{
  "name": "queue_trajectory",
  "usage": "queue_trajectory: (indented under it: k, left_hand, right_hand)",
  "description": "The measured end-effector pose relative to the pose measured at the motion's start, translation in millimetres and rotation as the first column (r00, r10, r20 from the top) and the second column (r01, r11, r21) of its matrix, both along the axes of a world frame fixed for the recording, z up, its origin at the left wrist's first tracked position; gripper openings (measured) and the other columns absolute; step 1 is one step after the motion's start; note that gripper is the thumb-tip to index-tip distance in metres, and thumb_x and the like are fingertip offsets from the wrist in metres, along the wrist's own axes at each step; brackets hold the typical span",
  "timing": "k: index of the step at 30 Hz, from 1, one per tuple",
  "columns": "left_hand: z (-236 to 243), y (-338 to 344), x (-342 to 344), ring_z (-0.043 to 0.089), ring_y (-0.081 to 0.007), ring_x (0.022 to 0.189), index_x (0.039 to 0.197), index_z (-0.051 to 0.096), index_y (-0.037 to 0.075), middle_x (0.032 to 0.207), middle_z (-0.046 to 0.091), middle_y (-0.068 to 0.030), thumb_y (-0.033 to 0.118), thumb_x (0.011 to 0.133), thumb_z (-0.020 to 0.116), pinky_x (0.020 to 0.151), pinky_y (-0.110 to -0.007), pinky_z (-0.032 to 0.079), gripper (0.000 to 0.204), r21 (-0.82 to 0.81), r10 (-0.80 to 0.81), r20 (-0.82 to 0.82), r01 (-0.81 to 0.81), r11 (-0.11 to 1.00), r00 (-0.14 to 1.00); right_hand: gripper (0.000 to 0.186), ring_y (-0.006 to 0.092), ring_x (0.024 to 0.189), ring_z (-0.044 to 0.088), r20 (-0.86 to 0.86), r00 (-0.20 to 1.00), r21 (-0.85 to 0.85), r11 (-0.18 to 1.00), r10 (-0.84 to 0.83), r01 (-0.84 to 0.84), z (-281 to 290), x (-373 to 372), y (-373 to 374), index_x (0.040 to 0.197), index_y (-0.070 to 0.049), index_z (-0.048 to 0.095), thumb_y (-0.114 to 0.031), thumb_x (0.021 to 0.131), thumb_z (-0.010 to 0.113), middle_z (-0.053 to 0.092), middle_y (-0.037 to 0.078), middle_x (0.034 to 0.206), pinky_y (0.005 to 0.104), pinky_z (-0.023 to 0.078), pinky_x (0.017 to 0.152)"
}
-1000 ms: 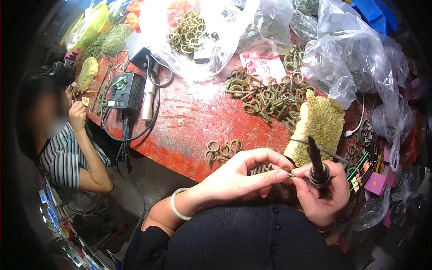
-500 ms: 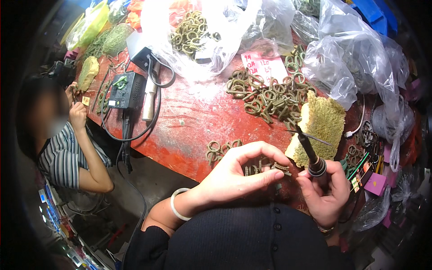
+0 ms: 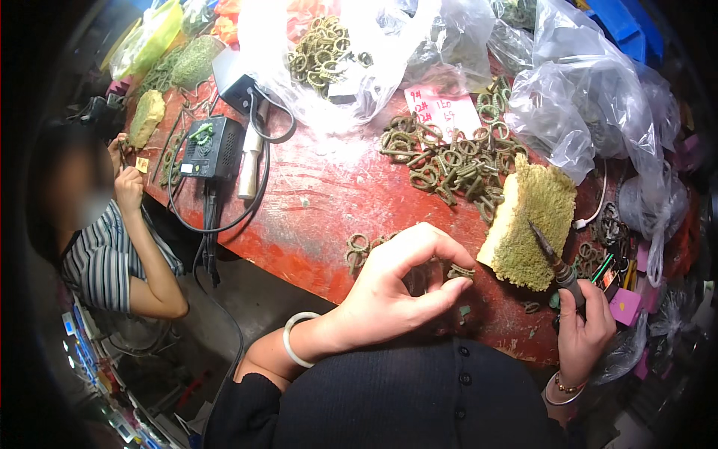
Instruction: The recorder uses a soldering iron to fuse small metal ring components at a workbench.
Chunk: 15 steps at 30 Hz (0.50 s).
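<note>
My left hand [image 3: 396, 292] pinches a small olive-green ribbed ring piece [image 3: 460, 272] between thumb and forefinger at the table's front edge. My right hand [image 3: 585, 329], lower right, grips a soldering iron [image 3: 568, 278] by its handle, its dark tip over a yellow-green sponge [image 3: 516, 232]. A pile of similar rings [image 3: 441, 165] lies beyond the sponge, and a smaller group [image 3: 359, 247] sits just past my left hand. More rings lie right of the sponge.
Plastic bags [image 3: 568, 112], one holding rings, and a paper slip [image 3: 462, 108] cover the back of the red table [image 3: 299, 194]. A black box [image 3: 209, 150] with cables and a pale rod [image 3: 248, 179] stand at left, where a co-worker's hand [image 3: 131, 187] holds something small.
My right hand has moved right and down, away from my left hand, taking the soldering iron's tip over the sponge. My left hand keeps hold of the small piece, its forefinger arched higher.
</note>
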State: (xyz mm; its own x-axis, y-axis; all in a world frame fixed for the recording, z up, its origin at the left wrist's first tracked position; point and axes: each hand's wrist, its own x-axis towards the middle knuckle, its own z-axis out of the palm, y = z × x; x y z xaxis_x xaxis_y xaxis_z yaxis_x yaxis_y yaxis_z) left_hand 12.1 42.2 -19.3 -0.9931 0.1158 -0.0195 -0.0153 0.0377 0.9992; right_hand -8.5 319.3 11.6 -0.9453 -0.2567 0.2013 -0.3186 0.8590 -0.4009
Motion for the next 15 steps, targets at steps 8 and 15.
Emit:
queue_trajectory:
  k: [8, 15]
  left_hand:
    - [0, 1, 3, 0.055, -0.0094, 0.078, 0.098, 0.065, 0.002, 0.094, 0.062, -0.0052, 0.002, 0.081, 0.072, 0.066, -0.023, 0.042, 0.019, -0.025, 0.054, -0.024, -0.054, 0.998, 0.998]
    - [19, -16, -6, 0.051, -0.0085, 0.066, 0.105, 0.055, 0.001, 0.096, 0.061, -0.0094, 0.009, 0.089, 0.061, 0.049, -0.017, 0.036, 0.019, 0.605, -0.045, 0.459, -0.276, 0.747, 0.887]
  right_hand:
    - [0.020, 0.0312, 0.063, 0.055, 0.003, 0.999, -0.031, 0.999, -0.033, 0.033, -6, 4, 1, 0.096, 0.003, 0.059, -0.010, 0.085, 0.071, 0.057, 0.014, 0.075, 0.0378, 0.044, 0.058]
    - [0.027, 0.0215, 0.058, 0.052, 0.095, 0.995, -0.261, 0.965, 0.016, 0.009, -5, 10, -22, 0.095, 0.002, 0.059, -0.021, 0.087, 0.072, 0.056, 0.010, 0.071, 0.0304, 0.041, 0.054]
